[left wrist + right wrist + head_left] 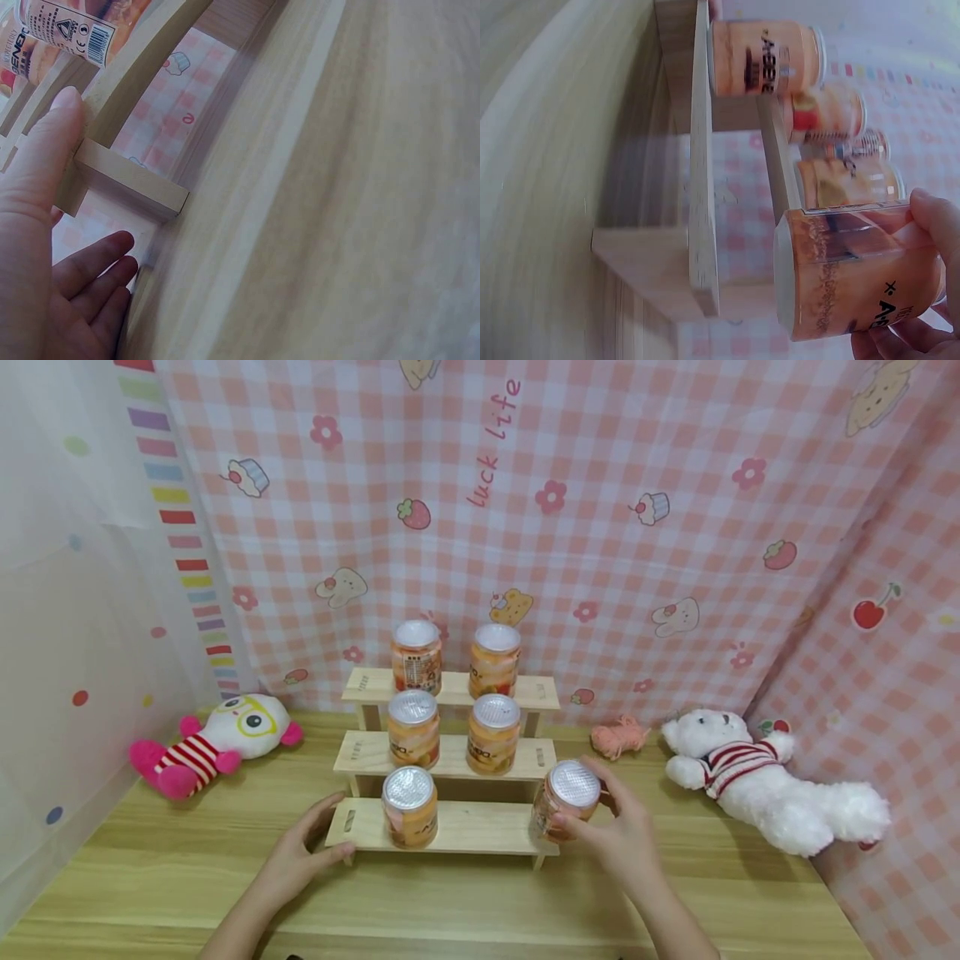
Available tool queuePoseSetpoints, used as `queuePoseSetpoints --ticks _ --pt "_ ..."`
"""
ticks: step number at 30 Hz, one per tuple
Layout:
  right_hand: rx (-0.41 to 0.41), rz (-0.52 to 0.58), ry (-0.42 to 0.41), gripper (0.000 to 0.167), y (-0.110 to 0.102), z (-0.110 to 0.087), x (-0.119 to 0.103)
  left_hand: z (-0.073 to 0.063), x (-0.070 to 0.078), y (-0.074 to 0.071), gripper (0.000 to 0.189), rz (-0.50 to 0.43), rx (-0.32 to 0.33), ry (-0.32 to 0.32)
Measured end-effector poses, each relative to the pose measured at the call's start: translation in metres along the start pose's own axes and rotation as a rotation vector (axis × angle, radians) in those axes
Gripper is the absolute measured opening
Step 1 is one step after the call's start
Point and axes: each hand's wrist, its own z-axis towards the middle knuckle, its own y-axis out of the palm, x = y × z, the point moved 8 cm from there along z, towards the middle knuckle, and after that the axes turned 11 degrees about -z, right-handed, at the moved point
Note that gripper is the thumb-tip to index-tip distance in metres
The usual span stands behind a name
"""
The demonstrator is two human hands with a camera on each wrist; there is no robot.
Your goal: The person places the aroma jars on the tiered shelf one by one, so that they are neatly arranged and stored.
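A three-step wooden display stand (480, 822) holds several orange cans with silver tops, including a can (411, 810) on its lowest step. At that step's left end is my left hand (300, 852), thumb on the front edge and index finger toward the back corner. The left wrist view shows the thumb (56, 150) against the board, the other fingers loosely bent below it. My right hand (618, 831) grips another orange can (855, 277) between thumb and fingers at the lowest step's right end. In the right wrist view this can appears raised off the board.
A pink-and-white plush toy (225, 735) lies left of the stand, a white plush bear (757, 777) on the right. Behind them, near the checked curtain (600, 635), sits a bundle of pink yarn (619, 737). The wooden table (465, 910) extends in front.
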Motion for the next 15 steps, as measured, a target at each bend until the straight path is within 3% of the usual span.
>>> queuePoseSetpoints --ticks 10,15 --pt "-0.045 0.064 -0.038 0.077 0.027 -0.003 -0.019 -0.001 -0.002 0.000 0.076 -0.019 0.003 0.003" --pt "-0.071 0.096 -0.018 0.076 0.043 -0.005 -0.024 0.000 -0.001 0.000 0.076 -0.011 0.003 0.006"
